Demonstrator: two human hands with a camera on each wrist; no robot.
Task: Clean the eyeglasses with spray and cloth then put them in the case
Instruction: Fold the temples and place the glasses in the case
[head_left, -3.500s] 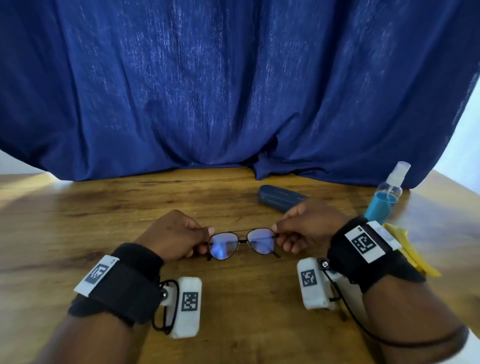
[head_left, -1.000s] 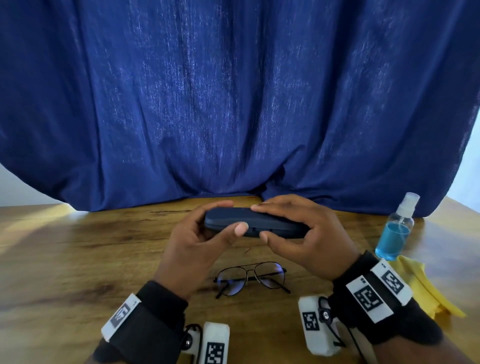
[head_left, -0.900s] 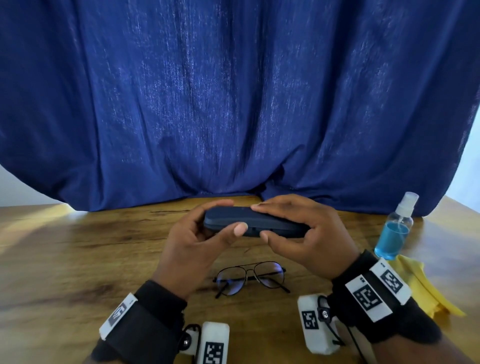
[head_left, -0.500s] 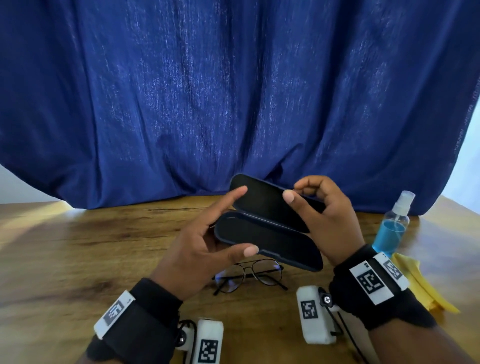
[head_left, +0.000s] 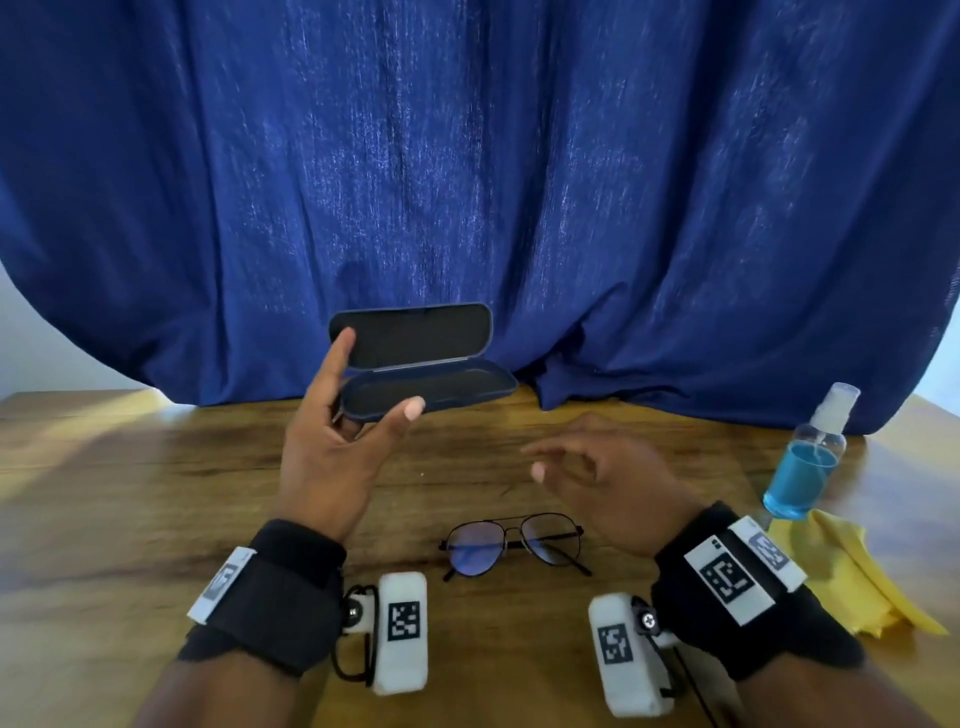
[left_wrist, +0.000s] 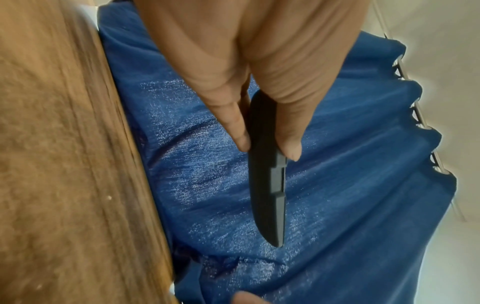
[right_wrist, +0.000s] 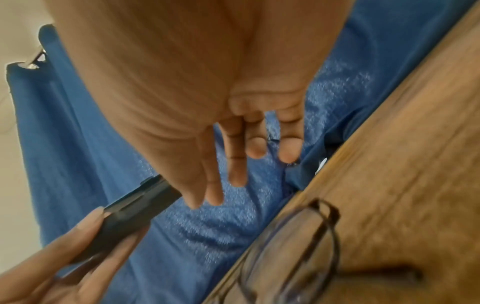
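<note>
Head view. The left hand (head_left: 332, 457) is holding the dark blue hard-shell eyeglass case (head_left: 423, 364) up off the brown wooden table (head_left: 130, 493), thumb on the near rim, index finger lying along the lid's left end; the lid is standing open. The right hand (head_left: 602, 483) is hovering empty with fingers loosely spread, at 1 o'clock from the thin black wire-frame eyeglasses (head_left: 514, 543), which are lying on the table, temples folded. A clear spray bottle of blue liquid (head_left: 805, 462) and a yellow cloth (head_left: 852, 577) are sitting at 3 o'clock from the eyeglasses.

Left wrist view. Thumb and finger are pinching one end of the case (left_wrist: 267, 174), seen edge-on against the blue curtain (left_wrist: 363, 164).

Right wrist view. The right hand's fingers (right_wrist: 236, 156) are hanging relaxed, holding nothing; the eyeglasses (right_wrist: 293, 251) are blurred below them.

Judgement: the frame is looking light, springy and easily bent, the lenses smudge-prone. Best taken by the bridge or folded temples, never the lenses. The case seems stiff; its one-ended hold may be tipping.
</note>
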